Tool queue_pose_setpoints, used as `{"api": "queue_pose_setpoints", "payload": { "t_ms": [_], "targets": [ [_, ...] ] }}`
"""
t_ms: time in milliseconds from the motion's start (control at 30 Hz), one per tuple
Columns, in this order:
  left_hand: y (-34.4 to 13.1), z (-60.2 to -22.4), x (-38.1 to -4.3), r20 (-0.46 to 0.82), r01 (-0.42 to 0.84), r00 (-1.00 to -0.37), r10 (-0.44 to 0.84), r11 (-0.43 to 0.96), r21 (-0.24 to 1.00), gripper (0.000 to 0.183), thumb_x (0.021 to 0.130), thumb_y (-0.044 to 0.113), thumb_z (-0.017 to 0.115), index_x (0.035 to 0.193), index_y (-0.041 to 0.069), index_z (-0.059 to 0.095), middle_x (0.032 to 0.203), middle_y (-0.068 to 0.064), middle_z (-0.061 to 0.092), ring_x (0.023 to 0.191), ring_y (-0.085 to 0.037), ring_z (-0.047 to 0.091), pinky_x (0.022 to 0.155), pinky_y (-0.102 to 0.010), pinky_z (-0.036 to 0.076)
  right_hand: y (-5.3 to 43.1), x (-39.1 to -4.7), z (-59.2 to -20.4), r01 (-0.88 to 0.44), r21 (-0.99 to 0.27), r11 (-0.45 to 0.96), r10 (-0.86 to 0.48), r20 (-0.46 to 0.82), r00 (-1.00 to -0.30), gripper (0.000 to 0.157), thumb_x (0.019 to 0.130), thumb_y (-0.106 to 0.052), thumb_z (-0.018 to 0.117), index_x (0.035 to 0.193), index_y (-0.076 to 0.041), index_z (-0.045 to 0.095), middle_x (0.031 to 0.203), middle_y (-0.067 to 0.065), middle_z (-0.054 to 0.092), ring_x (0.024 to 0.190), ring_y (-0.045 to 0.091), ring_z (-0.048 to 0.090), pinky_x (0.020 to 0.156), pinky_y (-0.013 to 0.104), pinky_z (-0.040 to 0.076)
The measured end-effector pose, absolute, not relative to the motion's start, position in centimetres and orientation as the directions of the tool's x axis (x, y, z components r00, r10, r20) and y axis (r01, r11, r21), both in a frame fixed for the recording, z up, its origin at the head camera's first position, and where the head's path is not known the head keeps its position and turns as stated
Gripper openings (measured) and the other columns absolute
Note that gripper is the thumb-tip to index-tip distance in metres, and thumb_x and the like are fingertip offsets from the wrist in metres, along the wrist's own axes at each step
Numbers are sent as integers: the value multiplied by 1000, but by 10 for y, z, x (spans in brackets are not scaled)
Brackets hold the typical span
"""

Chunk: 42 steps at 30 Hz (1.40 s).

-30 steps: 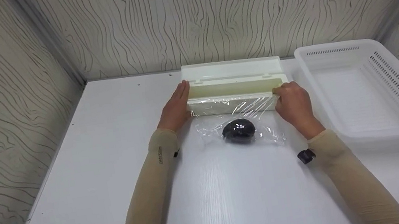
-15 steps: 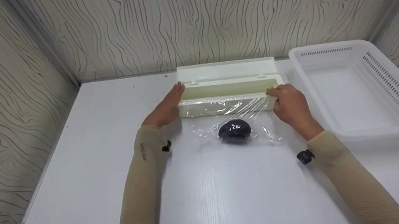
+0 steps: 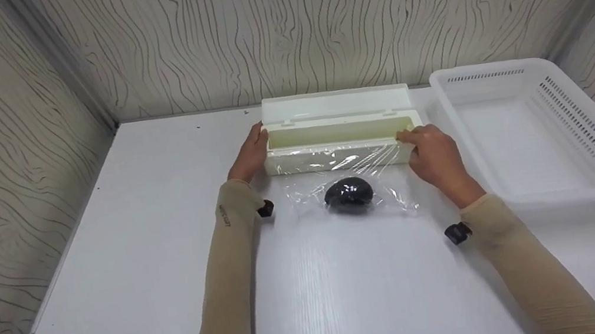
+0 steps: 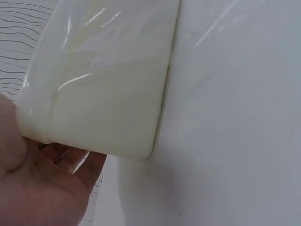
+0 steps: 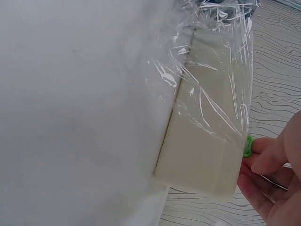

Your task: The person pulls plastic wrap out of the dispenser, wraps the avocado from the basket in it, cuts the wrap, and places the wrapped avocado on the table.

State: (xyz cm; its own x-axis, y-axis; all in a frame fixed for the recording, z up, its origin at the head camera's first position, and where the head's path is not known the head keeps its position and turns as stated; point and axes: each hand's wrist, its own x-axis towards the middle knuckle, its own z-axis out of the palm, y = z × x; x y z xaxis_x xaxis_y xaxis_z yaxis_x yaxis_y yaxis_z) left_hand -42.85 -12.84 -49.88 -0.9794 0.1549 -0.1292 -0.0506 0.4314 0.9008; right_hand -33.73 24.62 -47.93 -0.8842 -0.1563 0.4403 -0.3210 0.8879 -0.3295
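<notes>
A long cream cling film box [image 3: 332, 158] stands at the back of the table with its lid [image 3: 335, 102] tipped back. Clear cling film [image 3: 392, 200] runs from its front edge down over a shiny black oval thing [image 3: 348, 195] on the tabletop. My left hand [image 3: 250, 153] grips the box's left end, thumb at the upper edge and fingers behind it. At the right end, my right hand [image 3: 434, 154] pinches a small green slide cutter [image 5: 248, 146] at the film's edge; its fingers are curled beside the box.
A white plastic basket [image 3: 547, 199] with slotted walls stands right of the box, close to my right forearm. Wood-patterned panels [image 3: 252, 31] enclose the white table [image 3: 112, 280] at the back and sides.
My left hand has gone from straight fingers along the box's left end to gripping that end with the thumb at the edge. My right hand stays at the cutter.
</notes>
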Motion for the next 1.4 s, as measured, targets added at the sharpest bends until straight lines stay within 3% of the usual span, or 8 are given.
{"api": "queue_pose_setpoints", "payload": {
  "t_ms": [167,433,1133,1400],
  "targets": [
    [-127,-503,-427,-133,-48,-977,168,432,901,53,111,49,22,158,26,30,168,-4,34,159,-28,23,131,-49,16,247,-334,-477,-304,-375,876,-130,424,-896,49,82,15,45,119,2,75,109,27,73,103,47,66,85,59,54],
    [-120,-502,-426,-129,-43,-977,171,433,901,52,109,54,17,154,30,29,154,-4,48,153,-27,35,129,-53,19,245,-333,-475,-295,-422,857,-105,418,-902,56,76,14,41,120,3,75,114,26,70,112,46,62,88,59,52],
    [-117,-506,-426,-94,-29,-984,151,385,922,46,112,46,16,148,25,34,150,-5,49,150,-25,39,130,-50,22,235,-342,-479,-347,-466,814,-189,353,-916,62,71,11,45,126,1,72,127,25,68,121,44,56,100,58,47],
    [-116,-506,-427,-113,-51,-985,132,398,916,47,112,48,16,149,25,32,152,-4,47,152,-25,36,130,-49,21,222,-339,-476,-349,-481,804,-210,320,-924,64,72,9,47,131,0,69,133,23,66,127,44,54,107,63,40]
  ]
}}
